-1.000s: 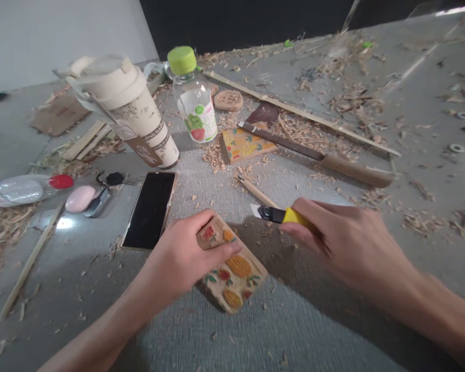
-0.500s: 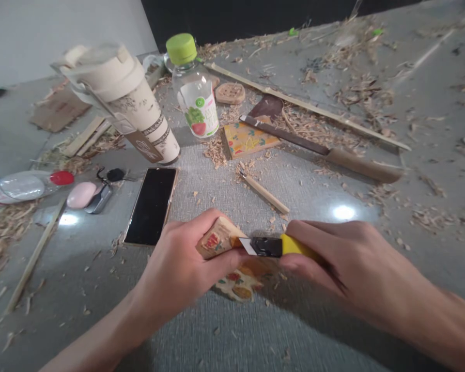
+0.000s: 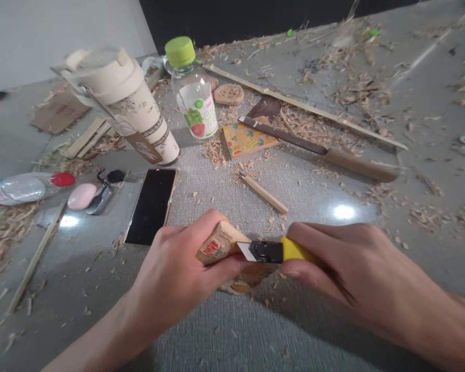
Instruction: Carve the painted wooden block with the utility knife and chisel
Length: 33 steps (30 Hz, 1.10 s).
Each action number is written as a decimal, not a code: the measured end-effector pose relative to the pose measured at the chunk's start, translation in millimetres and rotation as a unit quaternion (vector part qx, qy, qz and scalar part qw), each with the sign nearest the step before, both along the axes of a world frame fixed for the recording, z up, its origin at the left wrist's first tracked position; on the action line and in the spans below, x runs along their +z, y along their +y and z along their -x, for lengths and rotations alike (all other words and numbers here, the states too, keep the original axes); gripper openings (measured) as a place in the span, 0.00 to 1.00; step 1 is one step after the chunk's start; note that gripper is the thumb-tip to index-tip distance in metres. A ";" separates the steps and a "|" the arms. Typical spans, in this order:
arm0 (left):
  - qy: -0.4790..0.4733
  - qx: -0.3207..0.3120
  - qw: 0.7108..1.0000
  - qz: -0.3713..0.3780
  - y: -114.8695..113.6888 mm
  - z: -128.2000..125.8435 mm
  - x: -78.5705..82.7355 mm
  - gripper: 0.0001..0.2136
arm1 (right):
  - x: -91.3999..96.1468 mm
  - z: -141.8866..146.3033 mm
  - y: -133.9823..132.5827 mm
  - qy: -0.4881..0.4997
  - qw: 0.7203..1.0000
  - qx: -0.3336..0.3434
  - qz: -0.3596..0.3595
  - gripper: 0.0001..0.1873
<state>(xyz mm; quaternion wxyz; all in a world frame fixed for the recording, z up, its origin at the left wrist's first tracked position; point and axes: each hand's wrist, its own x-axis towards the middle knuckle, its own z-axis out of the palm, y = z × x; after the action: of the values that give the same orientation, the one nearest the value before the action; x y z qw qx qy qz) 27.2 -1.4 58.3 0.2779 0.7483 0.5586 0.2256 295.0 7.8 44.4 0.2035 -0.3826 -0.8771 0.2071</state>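
Near the front edge of the shaving-strewn tabletop (image 3: 372, 206), your left hand (image 3: 178, 274) grips a painted wooden block (image 3: 220, 245), tilted up on its edge. Your right hand (image 3: 341, 268) is closed around a yellow utility knife (image 3: 273, 250), its blade touching the block between your two hands. A dark phone (image 3: 151, 205) lies just left.
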 end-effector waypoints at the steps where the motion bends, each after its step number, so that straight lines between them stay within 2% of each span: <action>1: 0.014 -0.008 1.000 -0.015 0.4 1.2 0.7 0.14 | 1.8 0.4 0.2 -0.002 1.000 0.002 -0.002 0.24; 4: 0.082 -0.029 0.995 -0.059 -1.8 2.9 6.3 0.14 | 7.5 1.8 1.1 -0.011 1.000 0.002 -0.020 0.25; 10: 0.217 -0.031 0.960 -0.177 -10.3 -2.5 21.9 0.04 | 11.0 2.8 3.9 -0.027 0.999 -0.001 -0.047 0.28; 12: 0.198 -0.044 0.962 -0.184 -5.0 -2.9 21.4 0.03 | 9.8 1.4 6.0 -0.027 0.999 -0.004 -0.042 0.28; 16: 0.098 -0.066 0.974 -0.193 15.7 -2.6 14.3 0.08 | 10.6 -3.4 11.6 -0.022 0.999 -0.019 -0.037 0.29; 18: 0.081 -0.073 0.974 -0.199 22.6 -3.6 12.3 0.09 | 11.5 -5.8 13.9 -0.023 0.998 -0.031 -0.048 0.30; 20: 0.104 -0.074 0.971 -0.200 23.2 -5.4 12.9 0.08 | 10.6 -7.4 15.6 -0.033 0.997 -0.040 -0.064 0.31; 25: 0.252 -0.047 0.947 -0.192 13.3 -7.3 19.7 0.02 | 3.9 -8.5 19.1 -0.063 0.993 -0.044 -0.089 0.33; 30: 0.164 -0.050 0.971 -0.164 23.9 -1.7 29.1 0.03 | 11.9 -12.4 22.2 -0.044 0.997 -0.047 -0.053 0.33; 33: 0.142 -0.053 0.974 -0.169 28.9 -3.1 31.6 0.03 | 17.4 -17.2 22.7 -0.025 0.995 -0.069 -0.060 0.32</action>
<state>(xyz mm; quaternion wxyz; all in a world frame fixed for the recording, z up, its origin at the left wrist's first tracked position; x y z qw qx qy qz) 30.3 27.6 89.9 0.0769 0.8371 0.5061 0.1928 312.2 30.5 61.8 0.2179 -0.4346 -0.8641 0.1302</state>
